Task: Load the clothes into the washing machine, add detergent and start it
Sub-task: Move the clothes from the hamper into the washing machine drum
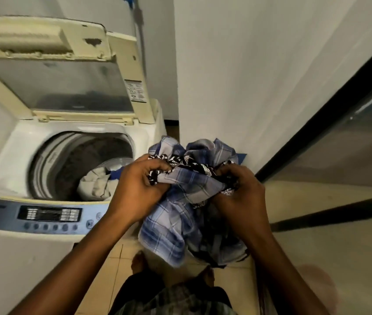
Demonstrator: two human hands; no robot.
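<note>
A top-loading washing machine [5,160] stands at the left with its lid [62,71] raised. Inside the drum lies a beige garment [96,185] with a bit of blue cloth beside it. To the right of the machine I hold a bundle of clothes [180,214]: a blue checked cloth wrapped with a black-and-white patterned piece. My left hand [139,187] grips the bundle's left side, just past the drum's right rim. My right hand [239,196] grips its right side. The bundle's lower part hangs down over the floor.
The control panel [48,215] with buttons runs along the machine's front edge. A white wall [248,76] rises right behind the bundle. A dark-framed glass door [339,144] stands at the right. My bare feet rest on the tan tiled floor [317,258].
</note>
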